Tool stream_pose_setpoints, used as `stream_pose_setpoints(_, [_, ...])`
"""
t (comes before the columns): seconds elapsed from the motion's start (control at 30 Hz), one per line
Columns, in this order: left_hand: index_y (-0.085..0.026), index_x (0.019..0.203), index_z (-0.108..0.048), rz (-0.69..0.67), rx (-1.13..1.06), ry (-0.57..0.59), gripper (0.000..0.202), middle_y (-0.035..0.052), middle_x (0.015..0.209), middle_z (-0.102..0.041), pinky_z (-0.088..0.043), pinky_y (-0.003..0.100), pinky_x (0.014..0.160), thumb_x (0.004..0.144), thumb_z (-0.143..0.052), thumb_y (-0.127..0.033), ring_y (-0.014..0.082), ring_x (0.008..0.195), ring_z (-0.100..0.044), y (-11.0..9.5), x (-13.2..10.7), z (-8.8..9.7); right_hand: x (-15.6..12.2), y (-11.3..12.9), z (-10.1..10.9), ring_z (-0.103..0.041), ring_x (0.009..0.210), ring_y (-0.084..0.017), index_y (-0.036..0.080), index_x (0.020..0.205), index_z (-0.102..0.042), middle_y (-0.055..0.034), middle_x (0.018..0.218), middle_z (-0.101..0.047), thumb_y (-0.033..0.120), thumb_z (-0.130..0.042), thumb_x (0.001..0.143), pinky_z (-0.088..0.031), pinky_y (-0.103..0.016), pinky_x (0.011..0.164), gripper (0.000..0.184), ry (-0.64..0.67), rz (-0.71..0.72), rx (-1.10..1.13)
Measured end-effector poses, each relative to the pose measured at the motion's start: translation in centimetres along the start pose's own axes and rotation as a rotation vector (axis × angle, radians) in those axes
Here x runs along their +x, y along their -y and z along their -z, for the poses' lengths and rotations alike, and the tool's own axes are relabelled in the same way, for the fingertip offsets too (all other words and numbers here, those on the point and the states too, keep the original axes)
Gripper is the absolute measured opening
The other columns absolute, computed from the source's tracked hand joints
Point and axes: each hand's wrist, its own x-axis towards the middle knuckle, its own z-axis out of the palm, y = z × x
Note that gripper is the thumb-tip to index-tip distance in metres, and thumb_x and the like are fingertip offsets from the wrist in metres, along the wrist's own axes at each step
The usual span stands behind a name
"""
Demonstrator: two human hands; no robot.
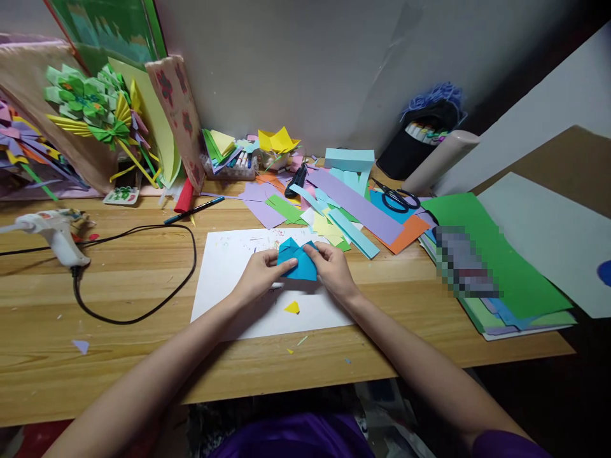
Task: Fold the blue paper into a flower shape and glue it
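Note:
A folded piece of blue paper [300, 266] is held up between both hands, just above a white sheet [229, 280] on the wooden table. My left hand [264, 272] grips its left side, the thumb lying across the front. At the upper right corner of the blue paper, my right hand [333, 267] pinches the edge between thumb and fingers. Crease lines and a peaked top show on the paper. Below it on the white sheet lies a small yellow paper scrap [292, 308]. Colored specks mark the sheet's far part.
A white glue gun [60, 235] with a looping black cord stands left. Behind the sheet lie colored paper strips [358, 203], black scissors [396, 198] and a pen [195, 210]. A green paper stack [506, 254] is at right, a black marker holder [410, 149] at the back.

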Motion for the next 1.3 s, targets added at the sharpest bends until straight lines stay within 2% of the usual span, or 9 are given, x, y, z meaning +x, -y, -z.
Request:
stream_pose_setpoints(0.1, [-0.012, 0.078, -0.067, 0.086, -0.063, 0.028, 0.035, 0.0039, 0.068, -0.066, -0.047, 0.028, 0.065, 0.062, -0.073, -0.042, 0.0140, 0.063, -0.060, 0.1, 0.0, 0.3, 0.3, 0.1, 0.3, -0.031, 0.050, -0.009, 0.019, 0.055, -0.039, 0.0042, 0.054, -0.033, 0.053, -0.058, 0.074, -0.026, -0.023, 0.045, 0.043, 0.008, -0.059, 0.060])
stream_pose_setpoints(0.23, [-0.011, 0.072, -0.067, 0.084, -0.027, -0.047, 0.035, 0.0031, 0.064, -0.065, -0.047, 0.025, 0.059, 0.059, -0.074, -0.043, 0.0116, 0.056, -0.057, -0.1, 0.0, 0.4, 0.6, 0.4, 0.9, -0.041, 0.051, -0.009, 0.018, 0.058, -0.050, 0.0034, 0.055, -0.046, 0.049, -0.068, 0.065, -0.034, -0.023, 0.048, 0.036, 0.143, -0.152, 0.123])
stream_pose_setpoints(0.33, [-0.010, 0.066, -0.066, 0.068, 0.016, -0.068, 0.035, 0.0034, 0.060, -0.064, -0.045, 0.024, 0.052, 0.058, -0.074, -0.044, 0.0109, 0.052, -0.055, -0.4, 0.0, 0.4, 0.6, 0.6, 1.4, -0.053, 0.059, -0.012, 0.017, 0.071, -0.062, -0.0009, 0.068, -0.062, 0.041, -0.074, 0.061, -0.044, -0.025, 0.056, 0.028, 0.248, -0.221, 0.173])
stream_pose_setpoints(0.43, [-0.010, 0.064, -0.066, 0.081, 0.012, -0.057, 0.033, 0.0034, 0.058, -0.063, -0.046, 0.024, 0.050, 0.059, -0.075, -0.042, 0.0112, 0.051, -0.055, -0.5, 0.0, 0.3, 0.5, 0.4, 1.7, -0.059, 0.067, -0.015, 0.018, 0.079, -0.068, -0.0054, 0.080, -0.068, 0.037, -0.075, 0.061, -0.048, -0.030, 0.064, 0.028, 0.276, -0.268, 0.200])
stream_pose_setpoints(0.63, [-0.010, 0.070, -0.067, 0.152, 0.002, -0.049, 0.020, 0.0050, 0.062, -0.065, -0.048, 0.024, 0.054, 0.067, -0.071, -0.029, 0.0111, 0.053, -0.059, -0.8, -0.2, 0.1, 0.5, 0.1, 1.6, -0.059, 0.066, -0.017, 0.015, 0.075, -0.069, -0.0057, 0.071, -0.067, 0.040, -0.078, 0.056, -0.048, -0.029, 0.058, 0.033, 0.202, -0.288, 0.107])
stream_pose_setpoints(0.77, [-0.011, 0.069, -0.066, 0.181, -0.005, -0.061, 0.017, 0.0051, 0.065, -0.066, -0.047, 0.024, 0.053, 0.070, -0.068, -0.027, 0.0105, 0.053, -0.058, -0.9, -0.2, 0.0, 0.6, 0.2, 1.5, -0.058, 0.063, -0.015, 0.015, 0.070, -0.067, -0.0039, 0.068, -0.065, 0.038, -0.078, 0.054, -0.045, -0.027, 0.056, 0.030, 0.164, -0.275, 0.074])
stream_pose_setpoints(0.97, [-0.011, 0.072, -0.066, 0.037, 0.153, -0.066, 0.022, 0.0021, 0.063, -0.064, -0.043, 0.023, 0.053, 0.064, -0.071, -0.030, 0.0112, 0.056, -0.057, -0.6, -0.3, 0.1, 0.2, -0.2, 1.0, -0.053, 0.056, -0.011, 0.015, 0.062, -0.062, -0.0013, 0.063, -0.062, 0.035, -0.079, 0.054, -0.043, -0.026, 0.054, 0.027, 0.074, -0.279, 0.142])
stream_pose_setpoints(1.17, [-0.011, 0.072, -0.064, 0.028, 0.211, -0.044, 0.020, 0.0030, 0.065, -0.065, -0.043, 0.023, 0.053, 0.063, -0.070, -0.029, 0.0131, 0.057, -0.058, -0.7, -0.2, 0.2, 0.3, 0.6, 1.1, -0.053, 0.059, -0.011, 0.016, 0.069, -0.063, -0.0027, 0.069, -0.063, 0.040, -0.072, 0.063, -0.044, -0.026, 0.057, 0.026, 0.232, -0.288, 0.183])
stream_pose_setpoints(1.3, [-0.011, 0.077, -0.063, 0.008, 0.192, -0.008, 0.022, 0.0049, 0.073, -0.067, -0.046, 0.026, 0.058, 0.063, -0.070, -0.027, 0.0153, 0.063, -0.061, -0.8, 0.1, 0.1, 0.4, 0.1, 0.7, -0.049, 0.057, -0.010, 0.016, 0.062, -0.059, 0.0003, 0.062, -0.058, 0.040, -0.072, 0.064, -0.042, -0.024, 0.055, 0.027, 0.148, -0.184, 0.186])
